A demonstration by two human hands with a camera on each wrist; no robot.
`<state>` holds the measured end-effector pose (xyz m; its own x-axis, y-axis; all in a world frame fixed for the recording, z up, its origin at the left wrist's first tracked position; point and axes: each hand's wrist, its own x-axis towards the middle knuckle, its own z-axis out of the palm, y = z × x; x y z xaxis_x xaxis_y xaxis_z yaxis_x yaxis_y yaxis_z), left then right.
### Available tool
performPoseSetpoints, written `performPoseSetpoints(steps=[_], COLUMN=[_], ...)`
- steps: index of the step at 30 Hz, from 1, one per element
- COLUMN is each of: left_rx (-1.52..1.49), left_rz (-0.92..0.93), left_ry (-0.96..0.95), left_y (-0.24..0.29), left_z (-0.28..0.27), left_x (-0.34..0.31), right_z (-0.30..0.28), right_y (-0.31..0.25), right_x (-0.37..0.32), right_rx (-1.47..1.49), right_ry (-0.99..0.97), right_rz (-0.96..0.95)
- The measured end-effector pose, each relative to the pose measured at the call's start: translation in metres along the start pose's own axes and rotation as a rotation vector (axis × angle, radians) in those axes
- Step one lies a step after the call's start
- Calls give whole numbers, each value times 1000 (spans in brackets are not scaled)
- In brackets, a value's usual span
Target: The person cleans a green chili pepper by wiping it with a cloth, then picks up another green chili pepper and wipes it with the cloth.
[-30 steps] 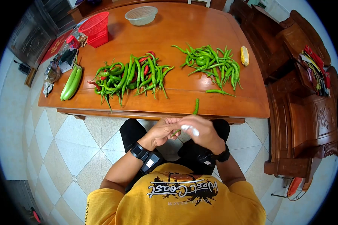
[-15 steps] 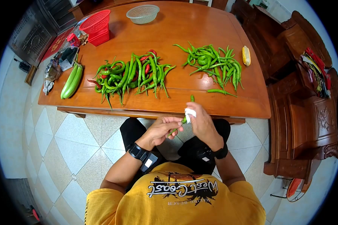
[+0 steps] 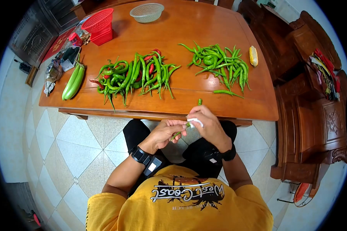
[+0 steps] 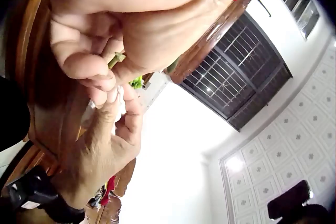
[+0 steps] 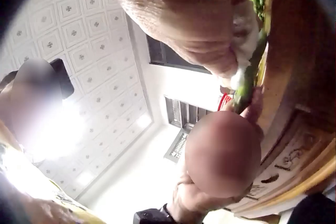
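Note:
Over the table's front edge, my left hand [image 3: 164,133] pinches a green chili pepper [image 5: 255,62] near its stem, which pokes out between the fingers in the left wrist view. My right hand [image 3: 209,126] holds a crumpled white tissue [image 3: 197,121] with its fingers curled against the pepper's middle. The pepper's far end shows beyond the right fingers; the part under the tissue is hidden. Nearest on the table is a single green pepper [image 3: 228,92]. Behind it lies a pile of green peppers [image 3: 219,63], and to the left a larger pile of green and red peppers [image 3: 132,77].
On the wooden table [image 3: 173,34] are two long green eggplants [image 3: 74,82] at left, a red basket [image 3: 100,27], a pale colander [image 3: 146,13] at the back and a corn cob [image 3: 253,56] at right. Carved wooden furniture [image 3: 312,115] stands to the right.
My right hand, blurred over the left hand one second ago, has shifted out along the pepper, then slightly back toward the left hand. My left hand has kept its hold on the stem end.

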<state>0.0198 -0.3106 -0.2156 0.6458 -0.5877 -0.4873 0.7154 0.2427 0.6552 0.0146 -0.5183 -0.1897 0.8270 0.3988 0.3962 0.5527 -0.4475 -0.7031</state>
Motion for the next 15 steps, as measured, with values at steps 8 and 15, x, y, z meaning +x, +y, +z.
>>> performPoseSetpoints(steps=[8,15], left_rx=[7,20], left_rz=[4,21], left_ry=[10,46], left_y=[0,3], left_z=[1,3], left_x=[-2,-3], right_z=[0,-3], right_y=[20,1], right_x=[6,0], right_rx=[-105,-51], right_ry=[190,45], right_rz=[82,74])
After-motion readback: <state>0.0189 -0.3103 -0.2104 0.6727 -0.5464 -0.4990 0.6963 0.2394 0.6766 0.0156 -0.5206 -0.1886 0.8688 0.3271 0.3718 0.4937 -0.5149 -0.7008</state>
